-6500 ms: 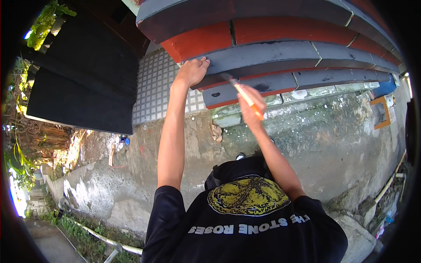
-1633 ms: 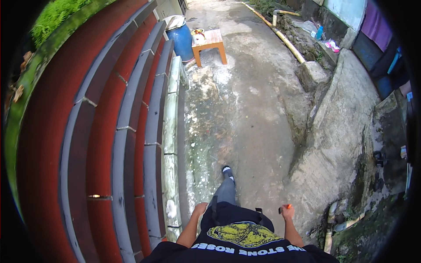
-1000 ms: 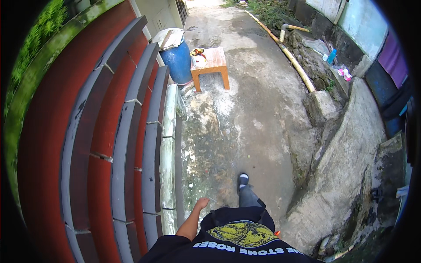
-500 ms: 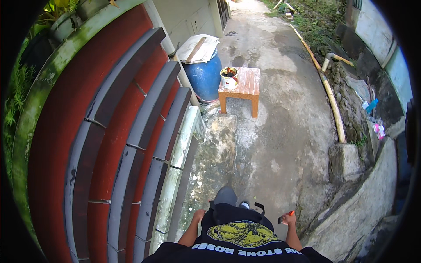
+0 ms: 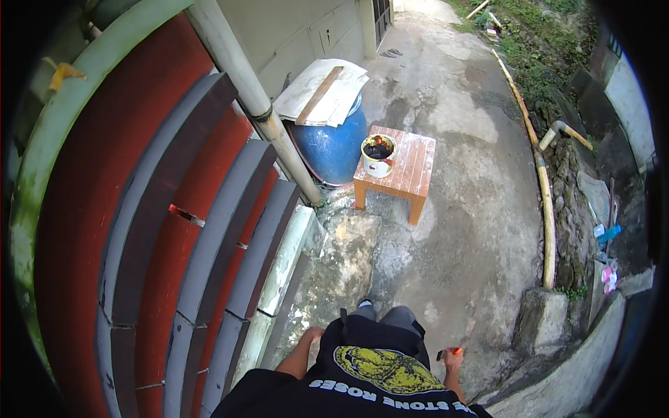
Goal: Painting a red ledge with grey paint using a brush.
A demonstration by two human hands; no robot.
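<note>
My right hand [image 5: 453,359] hangs low beside my right hip. It is closed around a paintbrush [image 5: 458,351] with an orange handle and a dark end. My left hand [image 5: 313,335] hangs by my left side, near the lowest step; its fingers are too small and partly hidden to make out. Ahead of me, a white paint pail [image 5: 377,167] stands on a small brown slatted table [image 5: 411,157]. Dark paint shows inside the pail, with red and yellow smears on its rim and side. Neither hand touches the pail or the table.
Curved red steps with grey treads [image 5: 198,272] rise on my left. A blue barrel [image 5: 331,143] topped with white sheets and a wooden strip stands behind the table, beside a pale pipe [image 5: 254,97]. A bamboo pole [image 5: 548,230] and a low concrete wall [image 5: 578,355] line the right.
The table, pail and barrel appear nearer and lower in view as I step forward along the path. Both arms still hang at my sides, with the paintbrush in my right hand.
</note>
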